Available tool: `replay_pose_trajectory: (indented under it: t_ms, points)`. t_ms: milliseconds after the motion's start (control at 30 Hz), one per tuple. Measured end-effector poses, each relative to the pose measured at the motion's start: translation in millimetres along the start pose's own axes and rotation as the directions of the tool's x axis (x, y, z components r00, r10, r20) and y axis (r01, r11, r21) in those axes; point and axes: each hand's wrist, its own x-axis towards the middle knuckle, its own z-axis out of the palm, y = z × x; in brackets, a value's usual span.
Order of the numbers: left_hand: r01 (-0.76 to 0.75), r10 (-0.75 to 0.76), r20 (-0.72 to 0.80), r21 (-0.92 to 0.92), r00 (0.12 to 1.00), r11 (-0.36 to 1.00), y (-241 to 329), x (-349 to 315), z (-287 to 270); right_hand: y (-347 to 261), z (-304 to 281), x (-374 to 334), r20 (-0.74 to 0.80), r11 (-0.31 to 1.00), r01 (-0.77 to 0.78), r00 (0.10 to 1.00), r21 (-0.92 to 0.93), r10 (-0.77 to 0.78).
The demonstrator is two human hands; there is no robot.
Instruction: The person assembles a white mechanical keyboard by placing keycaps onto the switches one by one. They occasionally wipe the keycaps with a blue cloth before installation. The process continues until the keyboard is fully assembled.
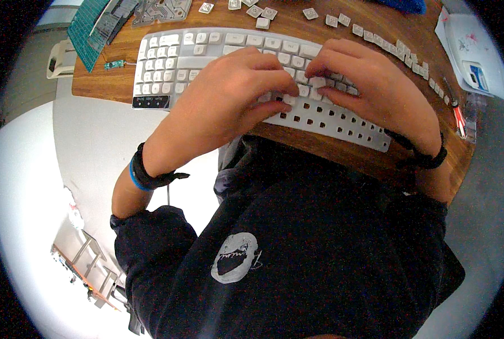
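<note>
A white keyboard (187, 63) lies on the wooden table, turned so that its indicator strip is nearest me at the left. Several rows have white keycaps on them; at its near right part the bare plate shows square dark holes. My left hand (229, 93) is closed over the middle of the keyboard, thumb and forefinger pinched by the edge of the bare rows. Whatever they grip is too small to make out. Close beside it, my right hand (370, 85) pinches a white keycap (317, 83) between thumb and forefinger, just over the key rows.
Loose keycaps (376, 39) run in a curved line along the far right of the table, with several more (255, 11) behind the keyboard. At the far left are a green cutting mat (85, 42) and a small circuit board (114, 64). A red-handled tool (459, 120) lies at the right edge.
</note>
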Motion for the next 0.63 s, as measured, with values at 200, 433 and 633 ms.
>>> replay_pose_trajectory:
  t_ms: [200,433,633]
  points:
    - [-0.028,0.029,-0.069,0.015,0.997,0.999,2,1,12,5,4,1,0.027,0.999,0.038,0.999,-0.017,-0.037]
    - [-0.025,0.025,-0.006,-0.020,1.000,0.999,7,2,11,4,0,-5,0.050,1.000,-0.005,0.999,0.015,0.004]
    - [0.017,-0.014,0.058,-0.051,0.998,0.999,8,2,11,3,-13,-8,-0.023,1.000,-0.026,0.999,0.004,0.026]
